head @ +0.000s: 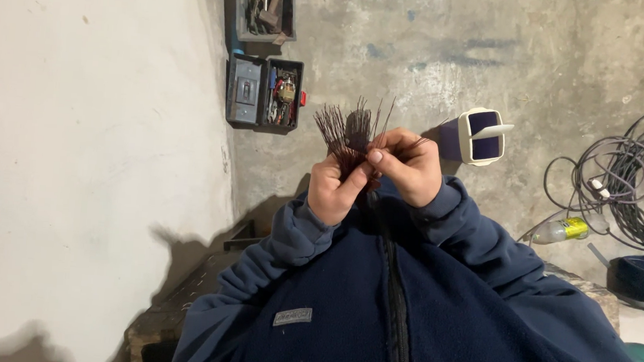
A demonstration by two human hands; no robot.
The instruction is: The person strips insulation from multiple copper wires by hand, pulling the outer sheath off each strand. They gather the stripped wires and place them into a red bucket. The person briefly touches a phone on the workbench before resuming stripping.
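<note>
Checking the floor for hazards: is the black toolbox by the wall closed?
No, the black toolbox lies open, tools visible inside.

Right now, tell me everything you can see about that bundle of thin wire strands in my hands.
The bundle of wire strands looks like thin, dark reddish-brown bare metal, stiff and fine. Its lower end is pinched between the left hand and the right hand, held in front of the chest. Above the grip the strands splay upward in a ragged fan, with a few longer ones sticking out past the rest. The bottom of the bundle is hidden by the fingers.
</note>
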